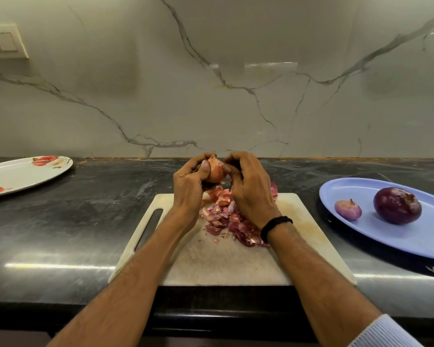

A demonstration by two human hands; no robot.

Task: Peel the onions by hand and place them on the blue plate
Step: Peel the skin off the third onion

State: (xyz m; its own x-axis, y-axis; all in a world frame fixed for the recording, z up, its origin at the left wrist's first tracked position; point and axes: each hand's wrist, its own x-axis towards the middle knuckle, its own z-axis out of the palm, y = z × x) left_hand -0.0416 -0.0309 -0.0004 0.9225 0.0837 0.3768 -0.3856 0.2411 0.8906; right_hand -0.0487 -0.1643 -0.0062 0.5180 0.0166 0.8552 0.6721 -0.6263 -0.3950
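Glossy dark stone counter [60,221]; matt, scuffed white cutting board [223,261], probably plastic; papery onion skins [226,219]; smooth blue plate [411,236] with shiny peeled onions [397,205].

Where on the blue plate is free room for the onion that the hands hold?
The blue plate is bare along its near side, in front of the small onion and the large onion. Crowded: the cutting board's middle, heaped with peels.
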